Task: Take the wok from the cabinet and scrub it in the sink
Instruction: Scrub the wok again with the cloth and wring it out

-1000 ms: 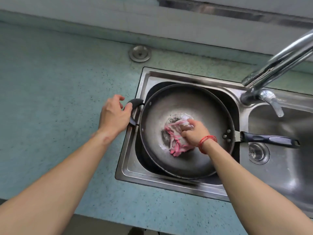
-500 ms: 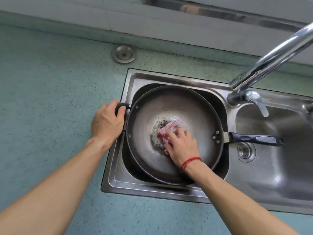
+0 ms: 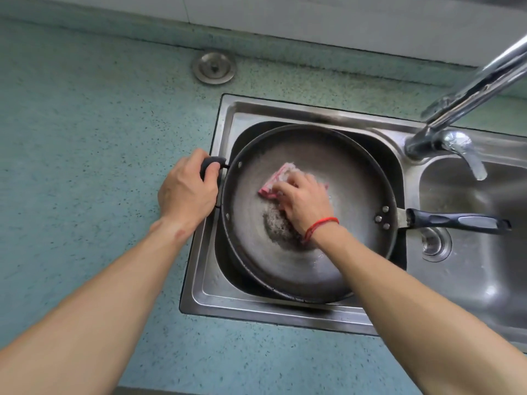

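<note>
A dark round wok (image 3: 336, 269) lies in the left basin of the steel sink (image 3: 205, 289), its long black handle (image 3: 456, 222) reaching right over the other basin. My left hand (image 3: 186, 191) grips the small black helper handle (image 3: 211, 163) at the wok's left rim. My right hand (image 3: 305, 202), with a red string at the wrist, presses a pink and white cloth (image 3: 278, 181) onto the upper middle of the wok's inside. A patch of grey suds (image 3: 278, 226) lies below the cloth, partly hidden by the hand.
A chrome faucet (image 3: 467, 89) slants over the sink from the upper right, its lever (image 3: 467, 156) beside the base. A round steel cap (image 3: 214, 67) sits in the speckled teal counter (image 3: 85, 138) behind the sink. The right basin's drain (image 3: 435, 243) lies under the long handle.
My right hand has slid the cloth from the wok's centre up toward its far side, leaving suds behind it. My left hand stays on the helper handle.
</note>
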Demonstrator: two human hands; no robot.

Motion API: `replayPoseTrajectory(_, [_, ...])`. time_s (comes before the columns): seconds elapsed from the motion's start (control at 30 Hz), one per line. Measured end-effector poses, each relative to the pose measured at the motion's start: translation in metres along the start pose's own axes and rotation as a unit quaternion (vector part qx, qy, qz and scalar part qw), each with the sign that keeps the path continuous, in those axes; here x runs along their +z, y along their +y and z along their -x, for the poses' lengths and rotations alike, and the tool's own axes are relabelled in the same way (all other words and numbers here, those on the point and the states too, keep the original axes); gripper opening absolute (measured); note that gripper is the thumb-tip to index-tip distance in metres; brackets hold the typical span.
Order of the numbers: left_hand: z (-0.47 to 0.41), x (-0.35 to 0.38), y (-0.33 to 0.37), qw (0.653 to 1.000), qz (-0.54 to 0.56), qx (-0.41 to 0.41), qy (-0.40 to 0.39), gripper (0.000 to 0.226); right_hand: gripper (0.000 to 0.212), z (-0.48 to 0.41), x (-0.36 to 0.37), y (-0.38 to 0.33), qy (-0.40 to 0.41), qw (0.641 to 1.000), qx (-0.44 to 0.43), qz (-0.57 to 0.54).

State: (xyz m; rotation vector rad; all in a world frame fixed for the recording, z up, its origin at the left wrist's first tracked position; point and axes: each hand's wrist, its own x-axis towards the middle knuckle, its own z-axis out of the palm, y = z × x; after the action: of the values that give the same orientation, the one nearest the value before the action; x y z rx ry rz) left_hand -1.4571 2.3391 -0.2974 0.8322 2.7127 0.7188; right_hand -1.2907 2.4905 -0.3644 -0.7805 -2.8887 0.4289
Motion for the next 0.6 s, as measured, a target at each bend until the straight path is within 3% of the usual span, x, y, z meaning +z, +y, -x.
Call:
replayPoseTrajectory(0.17, [-0.002,-0.001,-0.002,1.0,-0.002,0.007,-0.006,0.024,0.022,0.007,-0.018,0.035,-0.01,0.992,0.097,0.078])
replayPoseTrajectory(0.33, [-0.001,-0.001,-0.001,1.0,-0.005,0.016,-0.007,0.024,0.028,0.039,-0.046,0.042,-0.146,0.973,0.146,0.098])
replayPoseTrajectory(0.5, [0.001,-0.003,0.001,1.0,-0.006,0.018,-0.006,0.024,0.022,0.075,-0.061,0.013,-0.257,0.959,0.105,0.05])
replayPoseTrajectory(0.6, [0.001,-0.002,0.002,1.0,-0.012,0.017,-0.001,0.025,0.022,0.077,-0.049,-0.007,-0.277,0.959,0.058,-0.021])
